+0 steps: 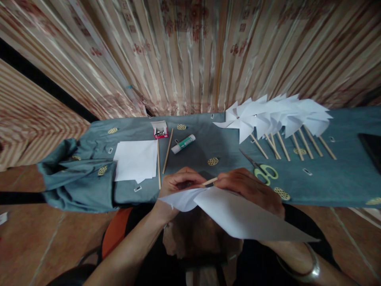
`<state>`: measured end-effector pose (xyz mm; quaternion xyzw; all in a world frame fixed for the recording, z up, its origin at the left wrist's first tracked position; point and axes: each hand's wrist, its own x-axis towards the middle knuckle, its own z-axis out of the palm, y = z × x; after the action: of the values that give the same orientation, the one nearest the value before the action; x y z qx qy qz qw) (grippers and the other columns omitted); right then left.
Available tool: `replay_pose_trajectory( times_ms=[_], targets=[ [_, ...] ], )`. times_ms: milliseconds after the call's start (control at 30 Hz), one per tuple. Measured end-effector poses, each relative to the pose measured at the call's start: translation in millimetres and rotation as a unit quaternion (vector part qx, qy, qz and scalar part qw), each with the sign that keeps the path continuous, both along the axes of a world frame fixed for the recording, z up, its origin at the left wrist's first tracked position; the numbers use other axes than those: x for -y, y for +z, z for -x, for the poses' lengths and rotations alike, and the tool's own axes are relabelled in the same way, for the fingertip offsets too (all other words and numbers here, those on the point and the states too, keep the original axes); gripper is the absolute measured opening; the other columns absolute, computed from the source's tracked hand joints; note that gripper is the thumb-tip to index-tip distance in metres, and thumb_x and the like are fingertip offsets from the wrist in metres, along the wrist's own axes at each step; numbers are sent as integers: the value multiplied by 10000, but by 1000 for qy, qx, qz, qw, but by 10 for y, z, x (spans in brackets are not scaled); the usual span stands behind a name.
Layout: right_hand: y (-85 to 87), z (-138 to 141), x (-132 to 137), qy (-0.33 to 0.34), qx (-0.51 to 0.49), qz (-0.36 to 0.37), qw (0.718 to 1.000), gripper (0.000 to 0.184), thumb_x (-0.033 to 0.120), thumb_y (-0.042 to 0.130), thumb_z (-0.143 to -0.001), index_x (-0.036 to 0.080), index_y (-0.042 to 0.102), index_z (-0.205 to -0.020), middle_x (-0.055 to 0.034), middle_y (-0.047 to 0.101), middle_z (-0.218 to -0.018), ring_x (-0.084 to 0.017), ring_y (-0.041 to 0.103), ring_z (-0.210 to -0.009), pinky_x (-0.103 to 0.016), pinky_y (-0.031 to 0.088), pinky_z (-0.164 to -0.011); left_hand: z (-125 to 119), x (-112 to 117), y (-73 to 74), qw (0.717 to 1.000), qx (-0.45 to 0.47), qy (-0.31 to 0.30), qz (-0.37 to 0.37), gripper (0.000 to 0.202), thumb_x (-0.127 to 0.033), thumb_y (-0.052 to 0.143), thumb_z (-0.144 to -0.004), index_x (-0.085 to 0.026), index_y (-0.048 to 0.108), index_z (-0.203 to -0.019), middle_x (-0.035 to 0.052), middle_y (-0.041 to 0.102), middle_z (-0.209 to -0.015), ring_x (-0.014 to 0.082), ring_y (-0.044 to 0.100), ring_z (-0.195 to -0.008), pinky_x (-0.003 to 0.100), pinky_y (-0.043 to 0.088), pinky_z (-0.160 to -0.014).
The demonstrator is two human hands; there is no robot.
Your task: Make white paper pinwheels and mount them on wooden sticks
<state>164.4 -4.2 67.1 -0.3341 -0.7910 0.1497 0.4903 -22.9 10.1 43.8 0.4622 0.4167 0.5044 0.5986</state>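
Observation:
Close to my body, above the table's front edge, I hold a white paper pinwheel point(238, 212) with its blades folded over. A thin wooden stick point(210, 181) runs between my two hands behind the paper. The fingers of my left hand point(181, 183) are closed at the pinwheel's centre, by the stick's left end. My right hand point(248, 186) is wrapped round the stick, with its thumb side towards the middle. A broad blade hangs below the right hand and covers part of it. The fingertips and the join of paper and stick are partly hidden.
A stack of white paper point(135, 161), two loose sticks point(168, 151), a red box of metal pins point(160, 132) and a glue stick point(183, 144) lie left of centre. Green-handled scissors point(264, 172) lie near my right hand, below several finished pinwheels point(276, 115). A dark object point(370, 149) is far right.

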Motion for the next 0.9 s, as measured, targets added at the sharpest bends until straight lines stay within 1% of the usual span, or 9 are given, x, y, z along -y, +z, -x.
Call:
replay_pose_trajectory(
  times_ms=[100,233,433,533,667,767,833,867,900],
  targets=[
    [-11,-2,4,-6,2,4,1000,237,213,596,-863,248,623,-1095,-35,744,-905,-207,713,-820,-355,569,-757,1,5,-11,1000,-3,2,1,148,-300,863,-595,-219,785,-691,40,665,-691,127,586,-630,229,486,-591],
    [-17,-3,7,-7,5,2,1000,230,227,571,-880,241,623,-1104,-43,745,-914,-212,715,-829,-363,573,-760,-3,6,9,1000,-11,6,6,175,-320,873,-573,-213,780,-675,43,661,-688,129,581,-628,230,485,-586],
    [-32,-12,14,-2,2,15,1000,215,227,573,-892,246,623,-1100,-42,737,-926,-208,707,-842,-366,566,-770,-6,11,9,1000,7,5,6,183,-320,879,-564,-213,780,-674,35,644,-683,128,577,-621,237,483,-585],
    [-24,-6,13,2,-3,23,1000,180,231,594,-881,237,637,-1056,-34,738,-907,-204,703,-839,-352,563,-769,6,15,-1,1000,5,2,-5,178,-303,876,-571,-215,784,-696,36,650,-690,128,583,-627,228,477,-582],
    [7,20,13,-29,0,85,996,80,228,648,-832,234,664,-910,-18,739,-817,-194,698,-766,-313,562,-690,24,13,56,998,-49,2,-37,145,-306,844,-617,-200,779,-692,40,662,-693,127,581,-622,227,474,-597],
    [-13,40,10,-39,-32,141,989,83,198,621,-813,226,685,-859,-24,742,-817,-194,697,-775,-312,558,-700,12,8,117,996,-81,9,-30,167,-324,832,-612,-180,761,-657,31,666,-670,138,586,-609,235,479,-580],
    [-59,52,-5,-43,-80,196,976,98,200,612,-806,212,700,-848,-31,748,-834,-195,699,-779,-308,556,-696,-15,11,120,996,-86,22,-14,180,-317,845,-574,-178,746,-632,14,664,-630,147,587,-598,242,488,-569],
    [-89,59,-20,-48,-104,230,966,96,213,622,-800,202,706,-845,-36,751,-836,-195,699,-768,-301,554,-674,-33,15,102,996,-87,30,-4,182,-304,851,-556,-179,739,-624,7,667,-615,149,586,-595,246,495,-572],
    [-122,65,-41,-56,-126,266,954,92,233,647,-783,190,712,-832,-37,753,-816,-190,695,-723,-284,545,-622,-53,20,71,996,-86,37,8,182,-290,855,-542,-179,736,-624,3,675,-614,151,589,-597,252,504,-585]
  ],
)
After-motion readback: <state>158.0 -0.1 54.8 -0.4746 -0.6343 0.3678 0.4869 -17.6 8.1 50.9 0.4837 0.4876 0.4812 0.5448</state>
